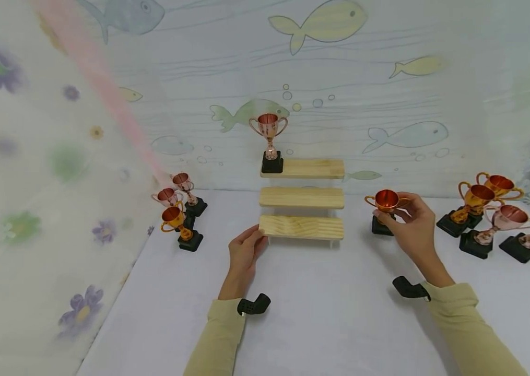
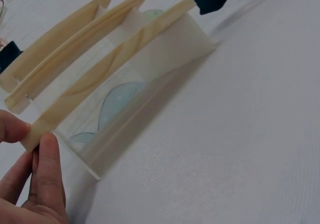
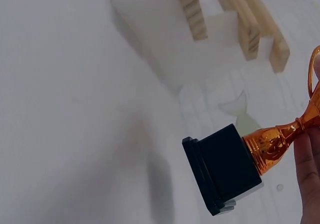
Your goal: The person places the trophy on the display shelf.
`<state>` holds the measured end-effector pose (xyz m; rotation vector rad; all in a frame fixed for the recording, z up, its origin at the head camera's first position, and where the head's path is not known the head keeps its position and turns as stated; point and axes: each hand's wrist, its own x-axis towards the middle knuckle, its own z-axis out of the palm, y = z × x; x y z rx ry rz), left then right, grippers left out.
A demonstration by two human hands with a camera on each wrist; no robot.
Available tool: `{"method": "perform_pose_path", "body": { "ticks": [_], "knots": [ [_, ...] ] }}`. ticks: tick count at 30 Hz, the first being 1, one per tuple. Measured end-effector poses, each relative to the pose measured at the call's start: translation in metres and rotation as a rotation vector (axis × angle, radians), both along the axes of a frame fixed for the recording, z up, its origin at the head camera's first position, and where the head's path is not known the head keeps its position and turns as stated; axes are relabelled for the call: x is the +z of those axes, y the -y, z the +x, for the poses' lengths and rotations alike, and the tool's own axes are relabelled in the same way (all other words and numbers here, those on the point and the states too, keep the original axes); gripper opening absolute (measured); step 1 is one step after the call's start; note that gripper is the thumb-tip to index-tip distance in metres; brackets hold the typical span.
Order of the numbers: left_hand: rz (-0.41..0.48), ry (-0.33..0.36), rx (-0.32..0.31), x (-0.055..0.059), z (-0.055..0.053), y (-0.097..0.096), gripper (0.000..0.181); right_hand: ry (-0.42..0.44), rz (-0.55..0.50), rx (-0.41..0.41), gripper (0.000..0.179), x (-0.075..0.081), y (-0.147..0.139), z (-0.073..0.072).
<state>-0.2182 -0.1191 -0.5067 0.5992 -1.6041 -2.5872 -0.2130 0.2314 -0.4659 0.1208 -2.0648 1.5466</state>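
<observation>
Gold trophy [image 1: 387, 200]: found upright in the right hand [image 1: 414, 223], lying between the thumb on its near side and the fingers behind and to the right. The thumb and fingers pinch it about the underside of the bowl; the exact contact of each finger is hidden. The black base [image 3: 227, 166] extends below the fingertips. The left hand [image 1: 243, 251] pinches the left end of the lowest board [image 1: 301, 227], thumb above and fingers beneath. Above and beyond the left fingers, a rose-gold trophy [image 1: 269, 128] stands on the left end of the top board [image 1: 314, 168]. Three trophies [image 1: 173, 214] stand left of the left fingers; four trophies [image 1: 508, 216], two gold and two rose-gold, stand right of the right fingers.
</observation>
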Motion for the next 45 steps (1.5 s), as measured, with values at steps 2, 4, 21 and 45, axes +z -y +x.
{"method": "perform_pose_path", "body": {
  "ticks": [2,4,21,45],
  "knots": [
    [-0.007,-0.001,-0.001,0.000,0.000,0.000,0.034,-0.004,0.015,0.009,0.053,0.003,0.004,0.001],
    [-0.011,0.000,0.000,0.000,-0.001,0.000,0.034,-0.004,0.023,0.019,0.054,0.007,0.008,0.003],
    [-0.003,0.002,0.001,-0.002,-0.005,0.003,0.033,-0.065,0.013,0.226,0.055,0.054,0.047,0.012],
    [0.037,0.015,-0.010,-0.002,-0.003,0.001,0.035,-0.190,-0.118,0.387,0.050,0.092,0.088,-0.048]
  ]
}}
